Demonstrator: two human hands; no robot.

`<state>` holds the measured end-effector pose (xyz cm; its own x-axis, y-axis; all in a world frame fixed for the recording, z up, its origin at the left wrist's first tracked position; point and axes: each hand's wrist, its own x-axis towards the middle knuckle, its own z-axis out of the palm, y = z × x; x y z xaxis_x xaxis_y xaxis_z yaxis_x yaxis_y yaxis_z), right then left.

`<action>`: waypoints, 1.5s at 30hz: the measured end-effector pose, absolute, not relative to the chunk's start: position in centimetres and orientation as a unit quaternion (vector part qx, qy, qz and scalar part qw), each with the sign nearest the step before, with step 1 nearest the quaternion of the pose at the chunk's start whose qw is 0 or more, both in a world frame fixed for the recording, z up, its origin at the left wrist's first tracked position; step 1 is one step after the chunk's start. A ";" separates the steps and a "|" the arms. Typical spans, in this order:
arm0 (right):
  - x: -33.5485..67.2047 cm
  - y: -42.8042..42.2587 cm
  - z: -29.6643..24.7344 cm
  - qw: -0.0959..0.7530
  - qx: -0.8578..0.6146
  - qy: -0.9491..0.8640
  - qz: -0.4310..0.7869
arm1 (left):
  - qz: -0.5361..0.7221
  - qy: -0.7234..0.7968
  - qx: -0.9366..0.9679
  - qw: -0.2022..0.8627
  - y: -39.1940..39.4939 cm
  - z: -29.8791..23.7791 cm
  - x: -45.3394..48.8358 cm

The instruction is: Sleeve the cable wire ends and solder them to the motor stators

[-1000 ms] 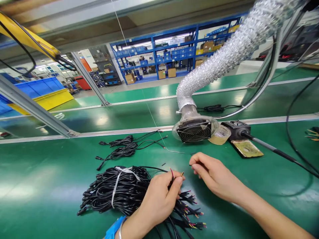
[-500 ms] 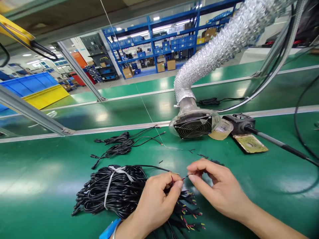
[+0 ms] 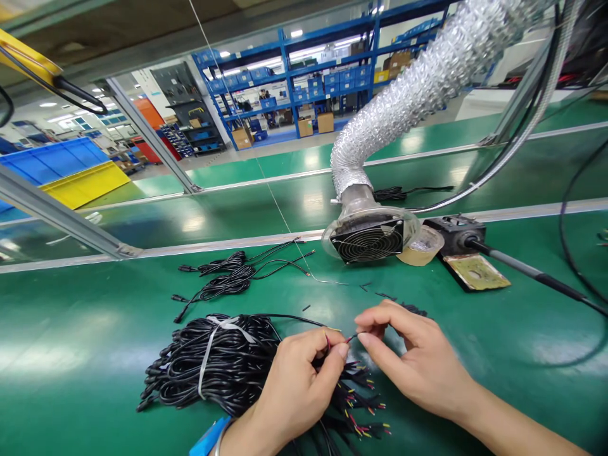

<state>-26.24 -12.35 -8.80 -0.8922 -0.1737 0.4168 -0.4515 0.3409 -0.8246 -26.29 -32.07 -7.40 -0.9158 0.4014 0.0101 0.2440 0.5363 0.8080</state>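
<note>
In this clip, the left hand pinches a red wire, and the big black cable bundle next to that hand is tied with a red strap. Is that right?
Not quite: the strap is white, not red, as the head view shows. The rest holds: the left hand pinches a red wire, and the big black cable bundle is next to that hand.

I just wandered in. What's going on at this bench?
A person is working with thin wires at a green bench. The left hand grips a red wire, while the right hand pinches what looks like a small dark piece at its tip. Beside the left hand lies a tied bundle of black cables. Farther back are a fume extractor and a soldering iron resting in its stand.
</note>
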 end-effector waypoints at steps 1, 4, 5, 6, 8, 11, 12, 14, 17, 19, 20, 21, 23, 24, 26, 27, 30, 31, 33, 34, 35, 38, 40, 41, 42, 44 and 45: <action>-26.3 -12.3 -8.8 0.129 0.192 -0.809 0.541 | 0.445 0.871 0.186 0.087 -32.0 -7.4 -26.3; -26.3 -12.3 -8.7 0.115 0.181 -0.805 0.553 | 0.447 0.869 0.194 0.086 -31.9 -7.3 -26.3; -26.3 -12.3 -8.7 0.105 0.178 -0.801 0.561 | 0.446 0.869 0.196 0.085 -31.9 -7.2 -26.3; -26.4 -12.3 -8.7 0.096 0.175 -0.797 0.570 | 0.445 0.869 0.199 0.082 -31.9 -7.2 -26.3; -26.3 -12.5 -8.7 0.083 0.176 -0.789 0.582 | 0.443 0.870 0.203 0.078 -31.9 -7.3 -26.3; -26.0 -13.1 -9.0 0.074 0.189 -0.788 0.581 | 0.458 0.864 0.189 0.094 -32.0 -7.7 -26.3; -25.9 -13.4 -9.1 0.070 0.191 -0.789 0.579 | 0.470 0.859 0.178 0.102 -32.1 -7.9 -26.3; -25.8 -13.7 -9.2 0.053 0.189 -0.791 0.580 | 0.498 0.845 0.156 0.119 -32.1 -8.3 -26.4; -26.6 -12.8 -8.9 0.022 0.201 -0.805 0.558 | 0.516 0.833 0.151 0.131 -32.2 -8.4 -26.4; -27.7 -10.8 -8.5 0.029 0.210 -0.838 0.502 | 0.491 0.849 0.158 0.116 -32.2 -8.2 -26.4; -28.4 -9.7 -8.3 0.048 0.201 -0.861 0.464 | 0.474 0.859 0.163 0.103 -32.2 -8.1 -26.4; -29.1 -8.5 -8.2 0.068 0.192 -0.883 0.423 | 0.459 0.868 0.167 0.092 -32.1 -8.0 -26.4; -30.3 -6.7 -8.3 0.072 0.189 -0.921 0.332 | 0.446 0.874 0.178 0.078 -32.0 -7.7 -26.4; -30.7 -6.2 -8.5 0.057 0.194 -0.934 0.294 | 0.445 0.874 0.183 0.075 -32.0 -7.6 -26.4; -31.1 -6.0 -9.0 0.020 0.203 -0.952 0.228 | 0.448 0.871 0.189 0.071 -31.9 -7.6 -26.4; -31.1 -6.3 -9.3 0.009 0.203 -0.958 0.200 | 0.450 0.870 0.189 0.071 -31.9 -7.6 -26.5; -30.9 -7.3 -10.0 0.007 0.198 -0.971 0.137 | 0.453 0.869 0.183 0.073 -32.0 -7.9 -26.5; -30.8 -7.6 -10.1 0.009 0.198 -0.972 0.125 | 0.453 0.870 0.180 0.075 -32.1 -8.0 -26.5; -30.6 -7.9 -10.2 0.011 0.203 -0.972 0.114 | 0.454 0.870 0.177 0.078 -32.2 -8.1 -26.5; -30.5 -8.1 -10.2 0.013 0.206 -0.973 0.106 | 0.455 0.869 0.175 0.078 -32.2 -8.1 -26.4; -30.5 -8.2 -10.2 0.016 0.210 -0.973 0.097 | 0.457 0.869 0.175 0.079 -32.2 -8.2 -26.4; -30.3 -8.5 -10.2 0.027 0.218 -0.972 0.077 | 0.461 0.867 0.173 0.076 -32.2 -8.2 -26.5; -30.4 -8.6 -10.2 0.033 0.224 -0.971 0.075 | 0.467 0.864 0.171 0.074 -32.2 -8.3 -26.5; -30.4 -8.5 -10.2 0.034 0.226 -0.971 0.075 | 0.472 0.862 0.169 0.072 -32.2 -8.4 -26.6; -30.4 -8.5 -10.1 0.037 0.228 -0.970 0.082 | 0.478 0.859 0.168 0.071 -32.2 -8.5 -26.6; -30.5 -8.3 -9.9 0.048 0.222 -0.963 0.144 | 0.485 0.855 0.168 0.072 -32.3 -8.6 -26.6; -30.4 -8.2 -9.7 0.056 0.215 -0.955 0.197 | 0.484 0.856 0.168 0.073 -32.3 -8.6 -26.6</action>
<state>-30.39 -8.17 -9.67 -0.9016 -0.3876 0.1920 -0.4320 0.8302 -0.3524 -26.62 -32.35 -8.60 -0.9326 0.3590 0.0378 0.2174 0.4750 0.8527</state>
